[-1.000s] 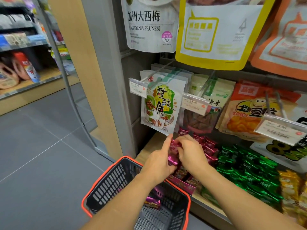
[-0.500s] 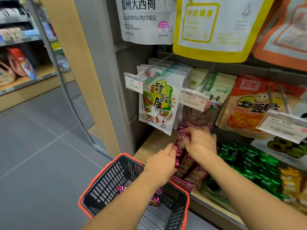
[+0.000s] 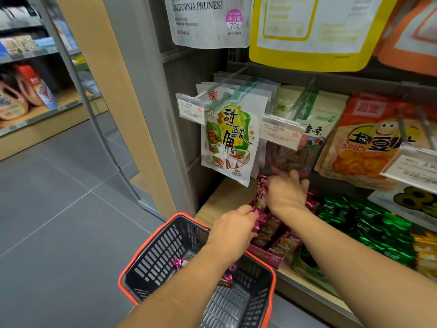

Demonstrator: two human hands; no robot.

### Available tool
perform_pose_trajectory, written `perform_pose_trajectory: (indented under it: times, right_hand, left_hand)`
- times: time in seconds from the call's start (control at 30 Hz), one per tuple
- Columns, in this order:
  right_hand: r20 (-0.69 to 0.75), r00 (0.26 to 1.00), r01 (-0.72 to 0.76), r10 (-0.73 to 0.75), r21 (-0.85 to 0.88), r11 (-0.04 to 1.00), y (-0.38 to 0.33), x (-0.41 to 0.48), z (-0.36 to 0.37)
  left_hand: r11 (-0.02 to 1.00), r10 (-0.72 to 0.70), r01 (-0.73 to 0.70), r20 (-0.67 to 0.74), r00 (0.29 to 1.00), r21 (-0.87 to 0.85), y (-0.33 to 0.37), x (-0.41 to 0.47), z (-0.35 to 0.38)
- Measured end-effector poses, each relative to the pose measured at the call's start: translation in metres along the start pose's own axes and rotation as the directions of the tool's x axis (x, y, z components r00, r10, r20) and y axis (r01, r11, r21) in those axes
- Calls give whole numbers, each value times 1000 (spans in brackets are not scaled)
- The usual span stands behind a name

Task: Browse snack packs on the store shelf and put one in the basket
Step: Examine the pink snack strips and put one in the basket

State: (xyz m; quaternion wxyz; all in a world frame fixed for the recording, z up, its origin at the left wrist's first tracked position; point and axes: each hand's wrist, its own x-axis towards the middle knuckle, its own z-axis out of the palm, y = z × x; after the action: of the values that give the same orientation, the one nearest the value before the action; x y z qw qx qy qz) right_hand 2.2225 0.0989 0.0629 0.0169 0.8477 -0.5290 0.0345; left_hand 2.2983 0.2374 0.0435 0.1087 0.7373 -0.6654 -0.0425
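Now, left hand (image 3: 233,230): pinching shiny magenta snack pack (image 3: 259,215)
Right hand (image 3: 287,192): atop packs (image 3: 280,245) in pink box (image 3: 267,257), grip unclear
Black orange-rimmed basket (image 3: 156,252): under left forearm

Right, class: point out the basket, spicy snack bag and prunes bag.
basket (image 3: 155,253), head view, on its left wall.
spicy snack bag (image 3: 354,159), head view, on its front.
prunes bag (image 3: 208,27), head view, on its front.
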Motion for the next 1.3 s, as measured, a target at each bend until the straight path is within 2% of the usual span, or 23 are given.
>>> perform_pose_trajectory:
  times: [0.07,0.13,0.23,0.33,0.4,0.5,0.63,0.7,0.8,0.87,0.9,0.93,1.0,1.03,1.1,1.17,1.23,1.3]
  right_hand:
    - [0,1000,23,-23,21,1000,-1,-3,0]
    - [-19,998,56,-55,58,997,1,-9,0]
    - [-172,975,163,-138,140,977,8,-22,-7]
    - [-346,922,286,-175,301,910,16,-38,-27]
    - [-439,873,385,-212,353,853,24,-51,-43]
    - [-555,769,547,-317,314,776,40,-71,-66]
    - [-682,628,677,-374,241,696,59,-103,-102]
    - [-745,562,720,-359,226,657,66,-121,-120]
    - [-835,505,739,-218,288,609,73,-149,-136]
    - [-836,544,714,-75,414,564,73,-167,-137]
    - [-806,592,681,8,505,530,72,-175,-134]
    - [-753,653,631,81,600,492,71,-181,-130]
    - [-601,784,504,158,764,403,70,-189,-123]
    - [-519,840,441,159,823,358,70,-190,-120]
    - [-389,912,341,127,895,289,68,-191,-119]
    - [-312,944,281,104,930,239,66,-190,-121]
    - [-227,967,211,117,968,136,61,-192,-122]
    - [-97,988,102,118,994,-37,58,-194,-126]
  left_hand:
    - [996,-30,30,1,1000,88,0,2,-3]
    - [992,-72,69,27,997,106,1,3,-4]
    - [993,-92,87,72,993,77,0,4,-4]
    - [995,-98,94,104,990,41,-5,4,-7]
    - [995,-98,94,128,987,36,-8,2,-8]
    - [996,-81,73,169,982,56,-11,-1,-10]
    - [998,-65,66,178,982,-3,-9,-3,-16]
    - [995,-64,76,153,986,-71,-6,-3,-25]
    - [958,-155,148,-9,988,-247,-2,-6,-48]
    - [867,-272,232,-27,962,-442,3,-12,-68]
    - [797,-288,253,23,957,-548,6,-17,-79]
    - [712,-255,262,107,961,-652,10,-23,-91]
    - [549,-84,288,291,953,-784,21,-39,-115]
    - [518,14,298,356,934,-801,26,-47,-125]
    - [558,171,275,433,885,-783,36,-62,-136]
    - [609,264,235,473,841,-758,47,-73,-142]
    - [594,236,263,477,846,-760,54,-80,-145]
    - [574,151,262,415,897,-776,57,-84,-147]
